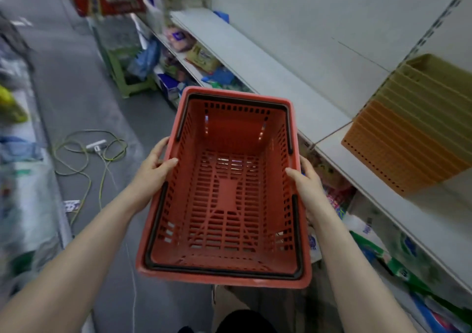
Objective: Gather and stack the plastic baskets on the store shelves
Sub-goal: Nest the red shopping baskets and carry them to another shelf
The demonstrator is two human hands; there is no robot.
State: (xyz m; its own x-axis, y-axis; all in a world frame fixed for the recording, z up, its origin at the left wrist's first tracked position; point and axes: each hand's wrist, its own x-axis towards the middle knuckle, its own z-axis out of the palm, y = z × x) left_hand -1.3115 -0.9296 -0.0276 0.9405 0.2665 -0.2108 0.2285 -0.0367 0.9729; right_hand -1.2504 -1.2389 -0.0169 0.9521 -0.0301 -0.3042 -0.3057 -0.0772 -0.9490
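A: Largest item first. What does the head view give?

B: White store shelf (293,77) runs along the right side, its near stretch bare. On its right end sits a nested stack of ribbed plastic baskets (419,128), tilted, orange one in front, yellowish ones behind it.

A: And the carried item?

B: Red basket (224,187), slotted floor and walls, empty, mouth facing the camera. It is held in the air over the grey aisle floor (84,103), just left of the shelf edge and well apart from the stack. Two black handles (288,126) lie folded down against the rim.

A: Hand states?

B: Left hand (155,164): clamped on the left long rim, thumb hooked over the top edge to the inside, fingers curled around the outer wall. Right hand (306,177): same on the right rim, thumb over the top edge; its fingers are hidden behind the wall, so their curl cannot be told. Both forearms bare.

A: Smaller items?

B: Packaged goods (201,57) on the lower shelf level, blurred. A green stool (127,72) farther down the aisle. A yellow-green cable (86,151) looped on the floor with a white power strip (96,146) among its loops.
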